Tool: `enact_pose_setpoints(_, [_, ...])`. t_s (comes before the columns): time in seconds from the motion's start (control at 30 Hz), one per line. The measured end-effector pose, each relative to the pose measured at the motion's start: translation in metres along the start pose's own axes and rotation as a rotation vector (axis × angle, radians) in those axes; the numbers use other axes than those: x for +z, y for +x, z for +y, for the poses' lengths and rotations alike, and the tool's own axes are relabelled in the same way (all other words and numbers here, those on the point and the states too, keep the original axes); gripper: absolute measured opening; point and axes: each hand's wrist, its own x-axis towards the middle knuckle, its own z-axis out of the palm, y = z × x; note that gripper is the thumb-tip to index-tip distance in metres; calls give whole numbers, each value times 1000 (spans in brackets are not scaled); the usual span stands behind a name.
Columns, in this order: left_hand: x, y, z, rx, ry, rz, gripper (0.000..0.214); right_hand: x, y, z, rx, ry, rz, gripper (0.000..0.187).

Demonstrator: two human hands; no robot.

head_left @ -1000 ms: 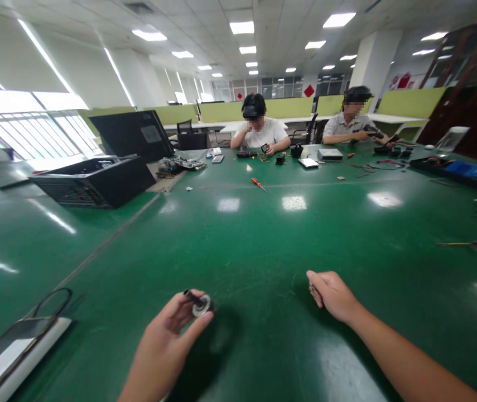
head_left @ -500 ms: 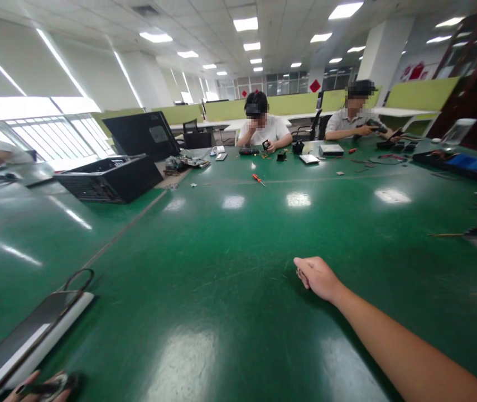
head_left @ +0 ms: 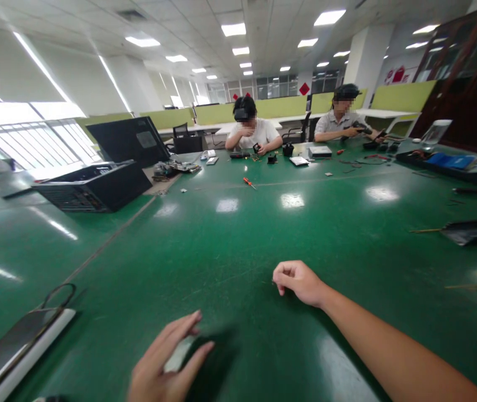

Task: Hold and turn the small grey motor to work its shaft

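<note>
My left hand is low over the green table, its thumb and fingers spread with nothing between them. A pale patch of reflected light shows through the gap. Farther forward and to the right, my right hand rests on the tabletop with its fingers curled and the fingertips together. A tiny dark speck shows by those fingertips, too small to name. To the left lies a flat dark-and-white device with a cable loop at its far end. At the bottom edge a small dark object is mostly cut off.
An orange screwdriver lies mid-table. An open black computer case and circuit boards stand at the back left. Two people sit across the table, handling parts. On the right are a black tray and a dark dustpan-like scoop.
My left hand has let go of a dark metal-looking tool at the lower left and come to the middle, opening. My right hand stays curled on the table. The view has turned slightly right.
</note>
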Motion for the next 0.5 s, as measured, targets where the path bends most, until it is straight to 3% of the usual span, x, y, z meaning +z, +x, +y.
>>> enact_pose_setpoints(0.1, [56, 38, 33, 127, -242, -168, 50, 10, -6, -6, 40, 117, -93, 37])
enact_pose_setpoints(0.17, [83, 59, 50, 213, -425, -174, 32, 14, -9, -8, 27, 182, -102, 37])
enact_pose_setpoints(0.23, [99, 72, 61, 204, -543, -136, 25, 17, -10, -7, 10, 252, -78, 37])
enact_pose_setpoints(0.4, [107, 76, 59, 39, -614, -93, 18, 26, -5, -2, 11, 323, -14, 43])
enact_pose_setpoints(0.5, [79, 72, 49, -122, -547, -9, 12, 29, -10, -24, -112, 99, 6, 44])
